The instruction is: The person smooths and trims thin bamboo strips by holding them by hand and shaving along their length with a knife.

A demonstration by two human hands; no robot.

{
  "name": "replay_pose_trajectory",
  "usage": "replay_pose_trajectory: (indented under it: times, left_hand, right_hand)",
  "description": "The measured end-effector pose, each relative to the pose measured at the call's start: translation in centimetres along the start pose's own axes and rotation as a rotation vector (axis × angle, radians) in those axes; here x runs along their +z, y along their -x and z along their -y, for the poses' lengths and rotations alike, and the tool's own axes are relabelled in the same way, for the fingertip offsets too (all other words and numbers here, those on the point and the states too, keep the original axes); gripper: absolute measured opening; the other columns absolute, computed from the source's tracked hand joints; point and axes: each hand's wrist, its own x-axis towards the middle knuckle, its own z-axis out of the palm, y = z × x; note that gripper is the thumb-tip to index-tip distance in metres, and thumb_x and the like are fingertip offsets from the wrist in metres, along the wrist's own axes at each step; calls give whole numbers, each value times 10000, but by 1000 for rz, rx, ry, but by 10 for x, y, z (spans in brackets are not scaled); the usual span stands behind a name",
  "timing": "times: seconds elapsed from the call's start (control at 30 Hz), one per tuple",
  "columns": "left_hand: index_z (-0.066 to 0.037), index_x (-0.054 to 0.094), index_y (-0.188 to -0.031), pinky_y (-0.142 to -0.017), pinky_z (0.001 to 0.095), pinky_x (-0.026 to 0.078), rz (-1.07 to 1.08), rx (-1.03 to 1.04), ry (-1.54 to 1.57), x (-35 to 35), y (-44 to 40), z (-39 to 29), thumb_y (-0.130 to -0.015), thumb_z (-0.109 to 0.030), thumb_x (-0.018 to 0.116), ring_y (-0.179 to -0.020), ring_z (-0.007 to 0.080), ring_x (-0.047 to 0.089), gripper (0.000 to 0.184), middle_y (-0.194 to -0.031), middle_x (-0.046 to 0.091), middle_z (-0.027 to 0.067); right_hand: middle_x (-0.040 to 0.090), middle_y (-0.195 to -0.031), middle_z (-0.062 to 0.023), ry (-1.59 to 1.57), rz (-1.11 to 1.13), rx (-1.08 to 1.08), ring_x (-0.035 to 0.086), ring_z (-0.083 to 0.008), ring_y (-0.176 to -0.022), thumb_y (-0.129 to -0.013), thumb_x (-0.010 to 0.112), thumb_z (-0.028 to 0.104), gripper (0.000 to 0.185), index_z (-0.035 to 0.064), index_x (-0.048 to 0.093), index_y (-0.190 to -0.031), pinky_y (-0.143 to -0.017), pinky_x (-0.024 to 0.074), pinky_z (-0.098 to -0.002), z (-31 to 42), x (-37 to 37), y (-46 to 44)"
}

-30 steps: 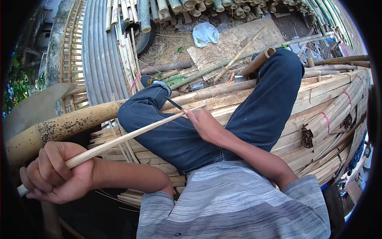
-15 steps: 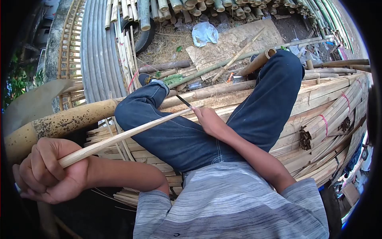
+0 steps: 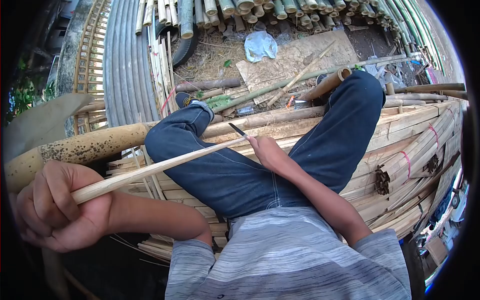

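Observation:
On the far left, my left hand (image 3: 62,207) is closed round the thick end of a pale bamboo stick (image 3: 155,168). The stick slants up across my lap and narrows toward my right hand (image 3: 267,154). That hand is closed on a small knife, its dark blade (image 3: 237,130) pointing up and to the left. Knife and stick meet at my right fingertips; the knife's handle is mostly hidden in the hand. Whether the edge bites into the stick, I cannot tell.
Under my legs lie split bamboo slats (image 3: 390,145), some tied with pink string. A thick bamboo pole (image 3: 95,145) runs beside my left knee. Cut bamboo poles (image 3: 245,6) are stacked ahead, near a plastic bag (image 3: 260,46) and a tyre (image 3: 186,52). Corrugated sheeting (image 3: 126,65) stands left.
My right hand and the knife have shifted slightly right and down. Both hands keep their hold, and the left hand has barely moved.

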Motion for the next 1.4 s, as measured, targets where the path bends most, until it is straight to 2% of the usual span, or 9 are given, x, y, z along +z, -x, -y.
replay_pose_trajectory:
  times: [0.2,0.3,0.4,0.7,0.87,1.1,1.2,1.3,1.4]
  left_hand:
    - [-137,420,-750,-298,87,213,22,75,-54,-2,5,-4,-925,-198,492,-319,-44,234,199,-493,363,-109]
    - [-138,409,-747,-302,90,211,-48,103,-165,-7,6,-12,-942,-225,485,-323,-41,235,227,-504,346,-106]
    - [-140,418,-754,-320,105,198,-33,66,-141,-7,9,-14,-957,-244,491,-332,-35,233,239,-519,332,-101]
    - [-142,370,-681,-421,194,190,-56,-42,-196,-33,-3,-20,-925,-175,540,-421,19,197,299,-585,279,-70]
    - [-106,409,-820,-543,248,272,-58,-288,-144,-37,-31,-3,-994,-231,450,-580,85,298,218,-683,298,-22]
    - [-132,382,-707,-408,177,207,-22,-342,14,-66,-60,32,-806,-268,706,-466,44,256,365,-572,294,-56]
    - [-142,371,-673,-483,213,239,113,-544,176,-84,-88,53,-854,-251,620,-479,54,262,327,-547,285,-66]
    - [-168,338,-672,-304,178,170,233,-385,213,-76,-100,91,-989,-491,412,-388,24,193,459,-523,240,-81]
    - [-170,342,-669,-300,173,164,246,-383,137,-84,-109,100,-984,-502,415,-389,19,185,463,-526,232,-83]
  right_hand:
    - [640,-798,-291,390,119,-17,644,-443,-776,-1015,360,291,503,-80,653,-842,-747,511,-523,-61,21,-13]
    - [651,-849,-290,349,193,-64,653,-431,-802,-1002,384,300,469,-70,661,-929,-778,511,-518,8,-19,10]
    - [652,-898,-291,451,213,82,649,-434,-851,-991,401,308,453,-49,670,-926,-802,509,-506,-76,32,-18]
    - [654,-915,-267,408,174,127,625,-436,-903,-959,473,345,430,-44,656,-940,-800,488,-509,19,-68,2]
    - [649,-836,-234,463,-70,-127,624,-412,-834,-958,484,364,379,18,638,-979,-755,471,-511,-5,-106,-2]
    - [604,-646,-156,699,-65,-564,615,-363,-644,-945,487,447,429,51,597,-824,-594,467,-480,17,-120,11]
    - [578,-592,-124,806,-53,-845,608,-333,-571,-937,493,466,428,80,546,-762,-513,454,-461,25,-103,-6]
    - [559,-565,-108,749,-146,-986,596,-327,-527,-930,500,474,425,86,526,-758,-463,436,-456,54,-96,-32]
    - [575,-568,-104,715,-291,-870,596,-334,-518,-926,500,484,448,76,537,-743,-468,443,-460,73,-91,-54]
